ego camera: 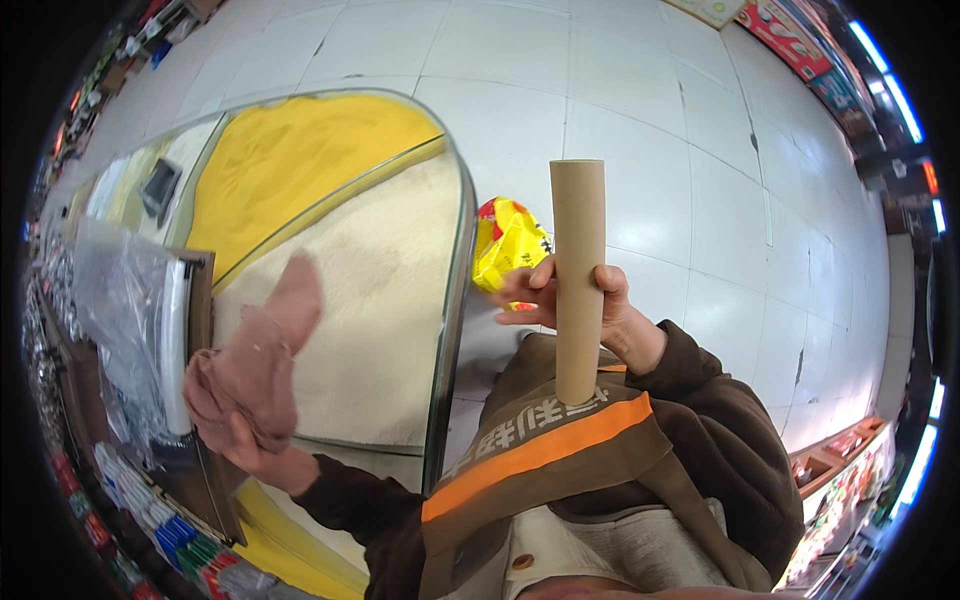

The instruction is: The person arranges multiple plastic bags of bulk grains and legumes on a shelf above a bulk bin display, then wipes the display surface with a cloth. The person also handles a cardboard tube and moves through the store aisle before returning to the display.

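Observation:
My right hand (pixel 622 315) grips a cardboard tube (pixel 579 262), held upright in front of my apron (pixel 540 442). The thumb lies on one side of the tube, and several fingers spread out past the other. In my left hand (pixel 259 454) is a bunched dusty-pink cloth (pixel 255 367), its loose end blurred. The cloth hangs over the edge of a glass-walled bin (pixel 450 315) that holds an off-white, fine-grained food (pixel 360 300). Behind a glass divider (pixel 337 206) lies a yellow, fine-grained food (pixel 307 142).
A roll of clear plastic bags (pixel 176 345) sits on a brown holder (pixel 201 300) at the left. Beyond the yellow food is a grey scoop (pixel 160 187). A yellow and red plastic bag (pixel 510 244) rests on the tiled floor (pixel 645 112) beside the bin. Packaged goods (pixel 172 525) fill the lower left.

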A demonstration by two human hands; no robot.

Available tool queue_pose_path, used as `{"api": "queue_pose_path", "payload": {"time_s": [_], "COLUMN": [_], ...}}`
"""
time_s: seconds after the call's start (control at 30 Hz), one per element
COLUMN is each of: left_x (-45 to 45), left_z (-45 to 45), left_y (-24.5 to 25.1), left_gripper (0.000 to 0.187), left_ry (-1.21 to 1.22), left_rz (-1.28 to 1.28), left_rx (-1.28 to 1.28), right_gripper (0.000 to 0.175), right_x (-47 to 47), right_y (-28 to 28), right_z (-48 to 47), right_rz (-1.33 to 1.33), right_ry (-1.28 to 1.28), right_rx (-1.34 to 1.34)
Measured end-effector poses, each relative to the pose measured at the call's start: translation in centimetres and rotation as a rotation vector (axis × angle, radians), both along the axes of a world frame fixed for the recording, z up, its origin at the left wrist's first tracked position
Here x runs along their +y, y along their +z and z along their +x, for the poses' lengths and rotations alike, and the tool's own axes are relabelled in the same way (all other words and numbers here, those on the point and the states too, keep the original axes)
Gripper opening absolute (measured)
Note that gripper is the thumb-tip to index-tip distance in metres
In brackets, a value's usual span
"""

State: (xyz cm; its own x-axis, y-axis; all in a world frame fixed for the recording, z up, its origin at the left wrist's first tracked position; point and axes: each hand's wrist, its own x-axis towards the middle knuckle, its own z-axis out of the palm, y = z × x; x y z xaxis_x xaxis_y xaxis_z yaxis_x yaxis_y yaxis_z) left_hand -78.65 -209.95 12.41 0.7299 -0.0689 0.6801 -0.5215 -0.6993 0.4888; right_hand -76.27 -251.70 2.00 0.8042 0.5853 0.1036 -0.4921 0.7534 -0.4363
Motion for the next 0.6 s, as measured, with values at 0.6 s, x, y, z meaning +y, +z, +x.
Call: {"api": "queue_pose_path", "payload": {"time_s": [0.6], "left_x": [-42.1], "left_z": [14.0], "left_y": [-3.9], "left_gripper": [0.034], "left_ry": [-0.540], "left_rz": [-0.596], "left_rx": [0.980], "right_gripper": [0.035], "right_x": [-30.6], "right_y": [-3.5], "right_z": [14.8], "right_rz": [-0.190], "right_ry": [-0.352], "right_rx": [0.009]}}
